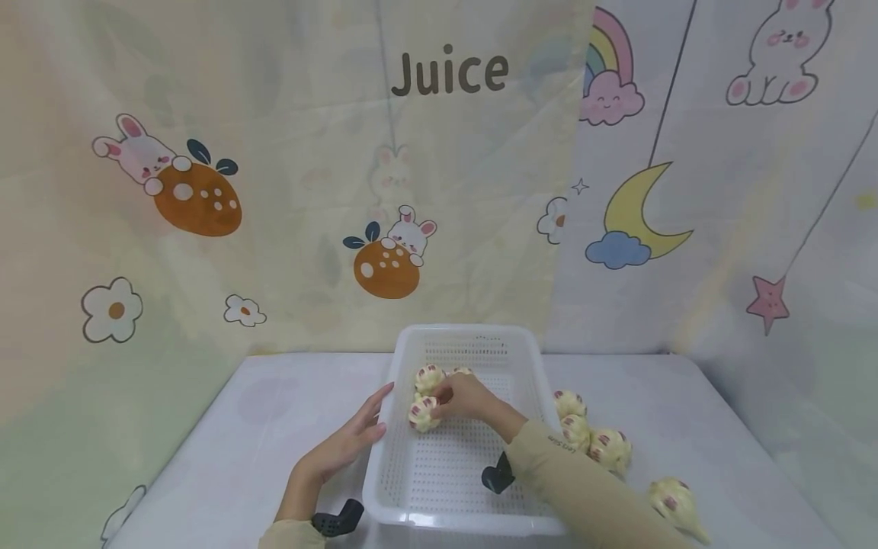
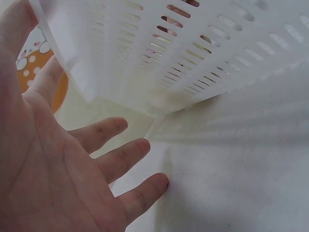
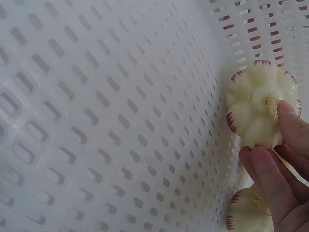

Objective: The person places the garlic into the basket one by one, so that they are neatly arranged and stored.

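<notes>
A white perforated plastic basket (image 1: 439, 484) stands on the table. Inside it, near its left wall, my right hand (image 1: 466, 396) pinches a garlic bulb (image 3: 253, 108) between thumb and fingers. The bulb is pale with purple streaks, and its roots face the right wrist camera. Close by lie a second garlic bulb (image 1: 430, 377) and another bulb (image 1: 463, 370) partly hidden behind the right hand. My left hand (image 1: 343, 446) touches the basket's left rim from outside. Its fingers are spread and loosely extended in the left wrist view.
Right of the basket, several more garlic bulbs (image 1: 610, 448) lie on the white table (image 1: 274, 427), some partly behind the right sleeve (image 1: 583, 480). One bulb (image 1: 675, 503) sits apart, nearer the front. A printed curtain (image 1: 309, 152) hangs behind the table.
</notes>
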A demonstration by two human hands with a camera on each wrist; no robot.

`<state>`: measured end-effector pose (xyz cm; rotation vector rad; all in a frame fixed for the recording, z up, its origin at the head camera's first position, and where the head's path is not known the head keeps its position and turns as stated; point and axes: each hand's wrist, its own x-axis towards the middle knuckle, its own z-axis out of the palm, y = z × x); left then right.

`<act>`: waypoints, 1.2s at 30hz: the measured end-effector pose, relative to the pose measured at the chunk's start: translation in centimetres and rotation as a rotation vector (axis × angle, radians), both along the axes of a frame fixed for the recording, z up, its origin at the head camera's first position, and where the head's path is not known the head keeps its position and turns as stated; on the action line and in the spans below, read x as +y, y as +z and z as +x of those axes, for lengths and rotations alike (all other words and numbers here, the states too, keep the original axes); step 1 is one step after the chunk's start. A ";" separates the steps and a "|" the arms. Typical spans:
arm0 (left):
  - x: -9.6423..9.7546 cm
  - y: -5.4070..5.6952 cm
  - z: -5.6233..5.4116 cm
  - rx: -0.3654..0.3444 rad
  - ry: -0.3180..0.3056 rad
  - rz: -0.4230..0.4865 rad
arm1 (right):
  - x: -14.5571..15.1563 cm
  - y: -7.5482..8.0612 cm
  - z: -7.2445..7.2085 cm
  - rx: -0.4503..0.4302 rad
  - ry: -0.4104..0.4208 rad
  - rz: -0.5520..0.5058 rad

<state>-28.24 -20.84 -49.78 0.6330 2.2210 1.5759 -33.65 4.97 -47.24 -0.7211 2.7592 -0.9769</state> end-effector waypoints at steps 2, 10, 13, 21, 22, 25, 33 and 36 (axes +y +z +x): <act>0.0 0.0 0.0 0.002 -0.003 0.000 | 0.0 0.1 0.1 -0.005 -0.007 0.002; 0.0 0.2 0.2 -0.002 0.013 0.000 | 0.0 -0.1 0.1 -0.022 -0.048 0.014; 0.1 0.2 0.3 0.000 0.019 -0.002 | 0.1 -0.1 0.1 -0.031 -0.066 0.022; 0.1 0.2 0.3 0.000 0.029 -0.004 | 0.4 0.5 0.3 -0.035 -0.040 0.012; 0.1 0.1 0.3 -0.002 0.029 -0.003 | 0.4 0.7 0.3 -0.031 -0.035 0.013; 0.1 0.1 0.1 0.003 0.029 -0.007 | 0.5 0.8 0.1 -0.029 -0.025 0.005; 0.2 0.2 -0.1 -0.004 0.040 -0.010 | 0.8 0.8 -0.2 -0.061 -0.045 0.035; 0.3 0.0 -0.2 -0.003 0.037 -0.003 | 1.0 0.8 -0.3 -0.067 -0.048 0.046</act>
